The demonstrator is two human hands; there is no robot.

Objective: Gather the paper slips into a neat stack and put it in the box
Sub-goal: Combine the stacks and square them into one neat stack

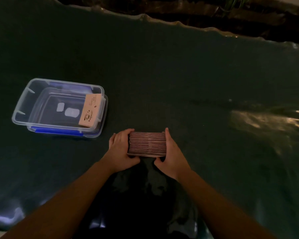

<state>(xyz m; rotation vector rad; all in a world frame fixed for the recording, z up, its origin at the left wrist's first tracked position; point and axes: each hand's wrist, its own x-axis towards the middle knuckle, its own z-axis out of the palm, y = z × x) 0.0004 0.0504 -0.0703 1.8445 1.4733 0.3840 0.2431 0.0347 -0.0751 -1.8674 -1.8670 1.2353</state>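
A thick stack of brown paper slips (147, 143) stands on edge on the dark table cover, squeezed between both hands. My left hand (121, 150) presses its left end, with the thumb under the near side. My right hand (173, 152) presses its right end. To the left sits a clear plastic box (21, 107) with blue clips, open on top. Inside it, against the right wall, leans one tan slip (90, 110) printed with a coffee cup. Two pale labels show on the box floor.
The dark green table cover (179, 75) spreads in all directions, wrinkled and shiny at the right (259, 121). Its far edge (162, 19) runs along the top, with dark furniture and plant leaves beyond.
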